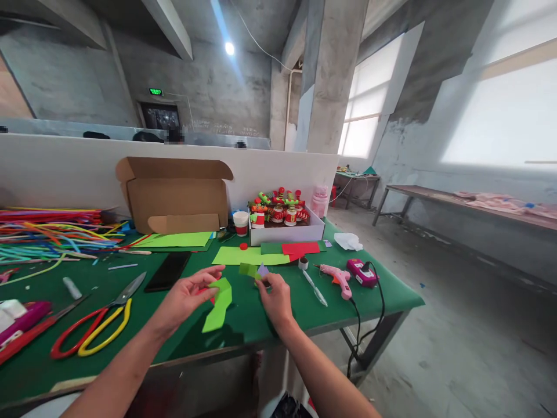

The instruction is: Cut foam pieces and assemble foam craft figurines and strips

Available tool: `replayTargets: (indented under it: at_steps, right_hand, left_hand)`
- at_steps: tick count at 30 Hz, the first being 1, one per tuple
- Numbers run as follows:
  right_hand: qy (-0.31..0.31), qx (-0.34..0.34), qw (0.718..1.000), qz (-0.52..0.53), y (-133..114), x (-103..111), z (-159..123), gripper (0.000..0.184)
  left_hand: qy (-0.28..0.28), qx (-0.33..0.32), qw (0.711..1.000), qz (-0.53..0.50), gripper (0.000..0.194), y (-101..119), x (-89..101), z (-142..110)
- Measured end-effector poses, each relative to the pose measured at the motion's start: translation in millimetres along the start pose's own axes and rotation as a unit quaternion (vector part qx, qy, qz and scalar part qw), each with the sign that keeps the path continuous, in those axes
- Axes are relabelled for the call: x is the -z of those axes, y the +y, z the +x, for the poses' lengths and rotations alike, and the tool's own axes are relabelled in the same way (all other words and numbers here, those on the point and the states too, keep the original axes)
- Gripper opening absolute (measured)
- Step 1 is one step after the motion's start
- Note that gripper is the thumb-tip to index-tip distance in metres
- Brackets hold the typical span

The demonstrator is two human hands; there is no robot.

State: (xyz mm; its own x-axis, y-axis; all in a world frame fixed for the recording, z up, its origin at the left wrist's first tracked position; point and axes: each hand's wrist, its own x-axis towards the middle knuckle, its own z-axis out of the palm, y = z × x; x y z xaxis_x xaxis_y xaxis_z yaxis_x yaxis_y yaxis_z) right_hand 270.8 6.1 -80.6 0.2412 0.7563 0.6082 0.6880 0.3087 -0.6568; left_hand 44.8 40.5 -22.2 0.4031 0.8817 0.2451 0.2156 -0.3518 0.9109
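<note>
My left hand [188, 299] holds a bright green cut paper piece [223, 305] between thumb and fingers, above the table. A bit of red shows behind the fingertips. To its right, my right hand [276, 297] pinches a small purple paper piece [263, 270]; the fingers hide its lower part. An olive-green paper scrap [248, 269] sits just left of those fingertips, and I cannot tell whether it is held too. Behind both hands lie a yellow-green paper sheet [230, 256] and a red paper strip [304, 248].
Left of my hands lie scissors [98, 325] and a black phone [169, 271]. At the right are a pen [315, 288], a pink glue gun [338, 280] and a corded purple box [363, 273]. A white tray [285, 234] of figurines and a cardboard box [178, 197] stand behind.
</note>
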Motion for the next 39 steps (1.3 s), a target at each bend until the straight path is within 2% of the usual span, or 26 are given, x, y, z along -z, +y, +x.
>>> replayTargets:
  at_steps: [2,5,9,12,14,16,18,20,22,26,30,33,36,39]
  right_hand:
    - [-0.014,0.054,0.998,-0.035,-12,-1,-5,0.017]
    - [-0.063,0.121,0.988,-0.076,-26,2,-13,0.012]
    - [-0.138,0.135,0.978,-0.078,-40,7,-24,0.018]
    - [-0.161,0.103,0.981,0.014,-48,7,-25,0.016]
    - [-0.149,0.042,0.982,0.107,-50,6,-21,0.010]
    - [-0.131,-0.041,0.971,0.195,-50,4,-17,0.005]
    - [-0.121,-0.104,0.955,0.248,-47,1,-14,0.011]
    - [-0.119,-0.132,0.948,0.263,-44,-3,-13,0.014]
    - [-0.119,-0.142,0.947,0.262,-43,-6,-13,0.014]
    - [-0.136,-0.146,0.948,0.247,-45,-9,-13,0.020]
    - [-0.126,-0.111,0.972,0.165,-49,-4,-9,0.025]
    - [-0.114,-0.089,0.984,0.108,-51,1,-9,0.019]
    - [-0.133,-0.117,0.974,0.142,-52,0,-10,0.016]
    - [-0.158,-0.165,0.946,0.230,-52,-6,-12,0.027]
  left_hand:
    - [-0.007,-0.029,0.998,0.046,0.043,-8,-7.0,-4]
    - [-0.009,-0.103,0.981,0.161,0.031,-21,-9.8,-5]
    - [-0.086,-0.183,0.950,0.238,0.015,-26,-9.1,-9]
    - [-0.126,-0.152,0.954,0.226,0.012,-25,-12.6,-11]
    - [-0.119,-0.103,0.966,0.205,0.014,-24,-16.8,-12]
    - [-0.104,-0.068,0.976,0.181,0.015,-22,-21.2,-11]
    - [-0.084,-0.068,0.982,0.152,0.014,-20,-25.1,-11]
    - [-0.067,-0.089,0.985,0.129,0.013,-18,-28.4,-12]
    - [-0.061,-0.097,0.987,0.116,0.011,-18,-31.1,-12]
    - [-0.062,-0.067,0.989,0.113,0.009,-21,-35.2,-12]
    - [-0.021,-0.086,0.992,0.089,0.007,-19,-34.6,-13]
    - [-0.024,-0.107,0.992,0.070,0.009,-15,-30.7,-15]
    - [-0.042,-0.103,0.992,0.057,0.016,-13,-29.3,-15]
    - [-0.038,-0.086,0.995,0.039,0.020,-16,-32.2,-14]
